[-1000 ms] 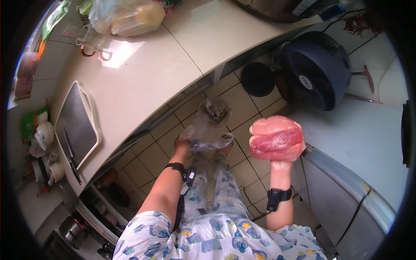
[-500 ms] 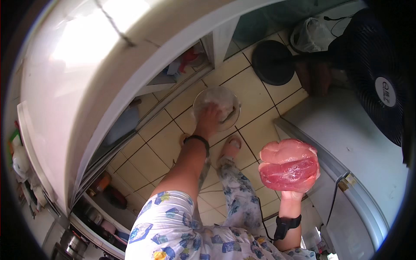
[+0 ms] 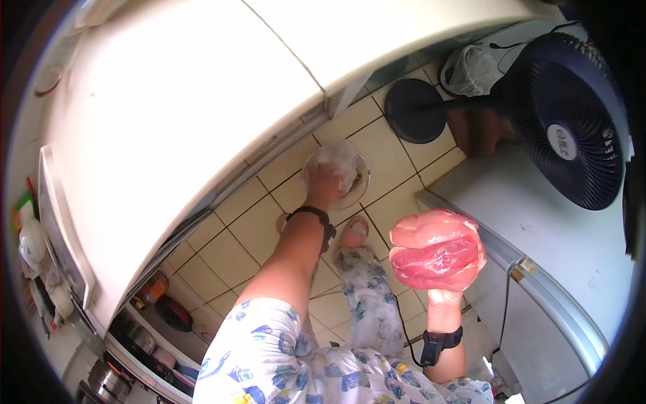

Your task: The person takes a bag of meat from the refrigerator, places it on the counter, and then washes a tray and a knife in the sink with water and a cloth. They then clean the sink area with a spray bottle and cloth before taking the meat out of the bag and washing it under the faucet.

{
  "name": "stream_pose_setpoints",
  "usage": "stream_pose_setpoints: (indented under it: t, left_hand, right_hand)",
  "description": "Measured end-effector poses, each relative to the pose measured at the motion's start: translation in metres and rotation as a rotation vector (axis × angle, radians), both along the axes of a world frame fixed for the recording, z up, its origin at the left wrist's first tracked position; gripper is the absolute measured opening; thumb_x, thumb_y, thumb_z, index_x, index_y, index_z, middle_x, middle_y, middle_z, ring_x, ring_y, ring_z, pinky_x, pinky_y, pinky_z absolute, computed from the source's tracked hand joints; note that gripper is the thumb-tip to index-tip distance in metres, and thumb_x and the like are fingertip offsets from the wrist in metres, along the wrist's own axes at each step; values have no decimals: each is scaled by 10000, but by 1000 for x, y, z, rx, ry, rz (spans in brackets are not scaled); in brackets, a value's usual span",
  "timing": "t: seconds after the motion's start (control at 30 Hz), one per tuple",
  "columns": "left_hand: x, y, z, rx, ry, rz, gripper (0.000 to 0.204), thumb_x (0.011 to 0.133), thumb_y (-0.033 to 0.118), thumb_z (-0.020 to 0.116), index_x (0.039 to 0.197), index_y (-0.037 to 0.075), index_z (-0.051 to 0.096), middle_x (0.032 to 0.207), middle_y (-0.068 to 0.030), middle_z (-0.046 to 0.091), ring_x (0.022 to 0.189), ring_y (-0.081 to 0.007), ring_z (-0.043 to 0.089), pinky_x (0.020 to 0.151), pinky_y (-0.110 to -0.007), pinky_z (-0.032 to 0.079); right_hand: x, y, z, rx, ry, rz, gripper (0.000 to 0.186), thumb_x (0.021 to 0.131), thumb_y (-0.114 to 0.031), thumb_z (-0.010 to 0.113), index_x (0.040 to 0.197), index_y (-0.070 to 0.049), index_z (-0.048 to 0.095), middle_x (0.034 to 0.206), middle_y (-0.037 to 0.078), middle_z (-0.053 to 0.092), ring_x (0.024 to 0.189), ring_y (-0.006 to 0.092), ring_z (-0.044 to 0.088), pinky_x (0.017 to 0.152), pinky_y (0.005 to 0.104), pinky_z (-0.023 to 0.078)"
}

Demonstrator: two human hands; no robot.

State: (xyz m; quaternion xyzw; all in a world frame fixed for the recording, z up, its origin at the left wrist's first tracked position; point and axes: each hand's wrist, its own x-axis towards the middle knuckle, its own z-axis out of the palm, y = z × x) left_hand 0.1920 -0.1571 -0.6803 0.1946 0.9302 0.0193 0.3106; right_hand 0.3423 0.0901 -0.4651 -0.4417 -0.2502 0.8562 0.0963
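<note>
Down at floor level: left hand (image 3: 324, 185) reaches to a round plate (image 3: 361, 190) sitting on the tile floor (image 3: 256, 229), just off the tabletop (image 3: 168, 114) edge.
Left hand state: fingers curled over crumpled clear plastic wrap (image 3: 338, 160) lying on the plate; touching it, but whether it is actually gripped I cannot tell.
Left wrist: black band (image 3: 313, 214).
Right hand: (image 3: 445, 293) raised, mostly hidden behind the load; closed around a slab of raw pink meat (image 3: 437, 249) from below.
Meat position: in the air, well above the floor, beside a white appliance top (image 3: 538, 222) on the right; well apart from the plate.
Right wrist: black watch (image 3: 439, 340).
Foot: (image 3: 352, 232) just below the plate, near its rim.
Clothing: floral print shirt and trousers (image 3: 367, 303).
Fan: dark pedestal fan (image 3: 568, 128) upper right, its round base (image 3: 412, 110) on the floor near a white plastic bag (image 3: 474, 67).
Tabletop: pale, sunlit, a white tray (image 3: 64, 236) at its left end.
Under tabletop: open shelf with pots (image 3: 134, 340).
</note>
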Motion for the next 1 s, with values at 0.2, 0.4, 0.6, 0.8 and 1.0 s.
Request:
stream_pose_setpoints:
  t: [0.2,0.4,0.6,0.8,1.0]
  left_hand:
    - [50,-17,-8,468,112,233,240,751,260,612,908,82,645,956,-158,605,943,-329,573,820,-404,469]
    - [109,-70,113,384,66,135,158,689,280,720,698,129,672,916,-61,628,915,-300,565,797,-403,470]
    - [206,-151,211,77,266,737,197,734,312,702,778,122,725,883,-68,650,917,-270,585,828,-394,478]
    - [404,-131,216,29,619,1559,200,870,223,547,866,75,680,961,-156,631,920,-339,582,819,-420,463]
    - [547,15,215,-91,802,2029,210,909,204,502,948,65,654,969,-165,631,922,-337,589,799,-405,473]
  right_hand:
    - [-5,8,4,-4,69,77,485,894,-455,410,1074,-38,579,1037,124,616,955,259,600,830,398,508]
    - [-30,32,9,-36,189,231,479,893,-445,407,1066,-33,582,1027,126,617,947,260,600,824,396,508]
    - [-97,21,7,-161,421,617,474,892,-435,404,1058,-29,585,1017,129,619,940,261,600,817,393,508]
    - [-155,-35,14,-390,672,1077,469,891,-425,401,1050,-25,589,1008,131,620,932,261,600,811,391,508]
    - [-166,-129,28,-528,721,1414,475,858,-363,365,1031,28,573,944,152,621,865,282,606,817,380,505]
